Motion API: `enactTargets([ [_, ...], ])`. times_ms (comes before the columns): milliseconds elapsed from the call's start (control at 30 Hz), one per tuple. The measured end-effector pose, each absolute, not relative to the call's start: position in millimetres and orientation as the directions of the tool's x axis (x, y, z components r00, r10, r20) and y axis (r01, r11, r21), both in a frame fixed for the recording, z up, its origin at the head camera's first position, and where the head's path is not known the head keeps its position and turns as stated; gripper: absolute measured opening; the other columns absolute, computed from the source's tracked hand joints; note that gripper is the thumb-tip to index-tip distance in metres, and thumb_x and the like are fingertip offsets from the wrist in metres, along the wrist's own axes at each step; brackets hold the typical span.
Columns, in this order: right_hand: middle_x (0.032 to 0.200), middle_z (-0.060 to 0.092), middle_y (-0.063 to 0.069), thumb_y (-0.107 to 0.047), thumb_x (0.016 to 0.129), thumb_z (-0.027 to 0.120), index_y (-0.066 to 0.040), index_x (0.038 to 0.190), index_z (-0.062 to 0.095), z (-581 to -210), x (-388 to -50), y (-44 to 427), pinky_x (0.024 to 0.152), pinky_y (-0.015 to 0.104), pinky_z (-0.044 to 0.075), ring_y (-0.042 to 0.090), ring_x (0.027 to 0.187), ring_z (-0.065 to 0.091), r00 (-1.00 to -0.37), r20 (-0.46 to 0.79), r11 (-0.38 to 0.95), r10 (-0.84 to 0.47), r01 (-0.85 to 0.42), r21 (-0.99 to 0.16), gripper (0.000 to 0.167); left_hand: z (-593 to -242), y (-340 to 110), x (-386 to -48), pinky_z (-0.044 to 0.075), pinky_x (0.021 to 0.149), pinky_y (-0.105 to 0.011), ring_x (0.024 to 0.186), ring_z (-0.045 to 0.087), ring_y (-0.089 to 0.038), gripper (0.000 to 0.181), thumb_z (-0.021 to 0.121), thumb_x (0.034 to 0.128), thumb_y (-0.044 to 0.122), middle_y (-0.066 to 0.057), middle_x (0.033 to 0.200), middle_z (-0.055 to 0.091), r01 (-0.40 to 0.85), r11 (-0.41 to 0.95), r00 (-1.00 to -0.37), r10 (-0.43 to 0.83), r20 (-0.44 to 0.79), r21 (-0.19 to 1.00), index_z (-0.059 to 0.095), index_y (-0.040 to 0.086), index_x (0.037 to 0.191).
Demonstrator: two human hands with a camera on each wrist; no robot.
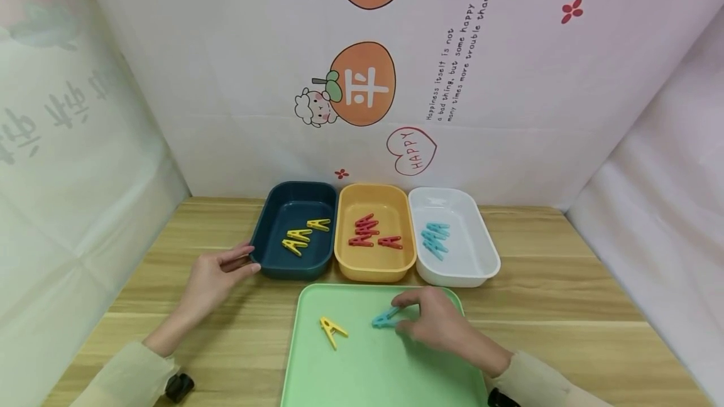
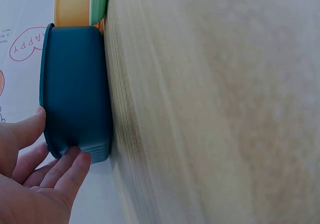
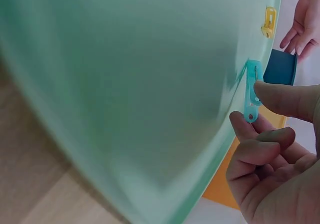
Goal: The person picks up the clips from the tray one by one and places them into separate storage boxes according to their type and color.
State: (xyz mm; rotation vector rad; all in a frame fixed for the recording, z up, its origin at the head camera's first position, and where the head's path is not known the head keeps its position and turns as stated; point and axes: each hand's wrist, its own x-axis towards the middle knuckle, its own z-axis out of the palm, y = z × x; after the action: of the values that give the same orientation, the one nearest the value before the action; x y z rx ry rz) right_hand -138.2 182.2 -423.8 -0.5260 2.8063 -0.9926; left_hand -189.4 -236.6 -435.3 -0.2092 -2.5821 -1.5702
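My right hand [image 1: 432,320] is over the green tray [image 1: 362,369], its thumb and index finger at a light-blue clothespin [image 1: 386,318]. In the right wrist view the thumb lies against this clothespin [image 3: 253,87], with a fingertip at its lower end, pinching it. A yellow clothespin [image 1: 332,331] lies on the tray to the left. My left hand [image 1: 212,278] touches the near left corner of the dark blue bin [image 1: 296,272] with fairly straight fingers. In the left wrist view the thumb meets the rim of the bin [image 2: 75,79] and fingertips rest along its side.
Several yellow clothespins [image 1: 296,235] lie in the dark blue bin. Red clothespins [image 1: 366,231] lie in the orange-yellow bin [image 1: 376,274], and light-blue clothespins [image 1: 435,238] in the white bin [image 1: 458,280]. The bins stand side by side behind the tray on the wooden table [image 1: 565,306], before a printed cloth [image 1: 509,156].
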Motion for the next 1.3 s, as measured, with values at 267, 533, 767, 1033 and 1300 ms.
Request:
enactTargets([
  [267,0.106,0.08,0.002,-0.007,0.079,0.091,-0.007,0.115,0.082,-419.3,-133.9,188.5,0.096,0.053,0.058,0.027,0.114,0.071,-0.945,-0.013,0.714,-0.326,-0.237,-0.659,0.037,-434.0,-237.0,-189.2,0.061,0.085,-0.025,0.122,0.066,-0.038,0.046,0.081,0.0967,0.017,-0.021,0.146,0.059,0.174,0.457,-0.985,0.061,0.164,0.872,0.069,-0.004,0.135],
  [533,0.105,0.08,0.003,-0.014,0.078,0.094,-0.007,0.114,0.082,-417.1,-133.1,196.3,0.096,0.057,0.058,0.029,0.111,0.072,-0.94,-0.022,0.685,-0.341,-0.233,-0.691,0.038,-434.2,-237.3,-188.3,0.061,0.086,-0.025,0.123,0.066,-0.037,0.047,0.081,0.097,0.019,-0.021,0.146,0.059,0.17,0.466,-0.985,0.061,0.16,0.868,0.068,-0.004,0.136],
  [767,0.1,0.08,0.0,-0.019,0.078,0.096,-0.009,0.109,0.083,-419.7,-133.1,203.4,0.093,0.056,0.06,0.024,0.103,0.074,-0.942,-0.025,0.683,-0.334,-0.223,-0.696,0.035,-434.7,-237.2,-188.8,0.061,0.085,-0.025,0.122,0.067,-0.037,0.046,0.081,0.0969,0.019,-0.02,0.146,0.059,0.171,0.473,-0.985,0.062,0.161,0.865,0.069,-0.003,0.136],
  [1033,0.097,0.08,-0.002,-0.021,0.077,0.097,-0.009,0.106,0.084,-418.4,-133.0,210.1,0.09,0.055,0.061,0.022,0.098,0.074,-0.943,-0.025,0.672,-0.332,-0.217,-0.708,0.034,-433.9,-236.8,-189.5,0.062,0.086,-0.027,0.123,0.066,-0.038,0.047,0.081,0.0972,0.019,-0.021,0.146,0.059,0.168,0.471,-0.986,0.067,0.155,0.866,0.068,-0.004,0.136],
  [1300,0.097,0.08,-0.001,-0.021,0.078,0.096,-0.007,0.109,0.083,-405.6,-136.3,219.3,0.082,0.039,0.063,0.024,0.103,0.074,-0.957,-0.036,0.66,-0.288,-0.171,-0.732,0.036,-434.1,-237.2,-189.3,0.061,0.086,-0.026,0.122,0.066,-0.038,0.045,0.081,0.0971,0.017,-0.022,0.146,0.059,0.176,0.467,-0.984,0.067,0.164,0.866,0.069,-0.005,0.135],
])
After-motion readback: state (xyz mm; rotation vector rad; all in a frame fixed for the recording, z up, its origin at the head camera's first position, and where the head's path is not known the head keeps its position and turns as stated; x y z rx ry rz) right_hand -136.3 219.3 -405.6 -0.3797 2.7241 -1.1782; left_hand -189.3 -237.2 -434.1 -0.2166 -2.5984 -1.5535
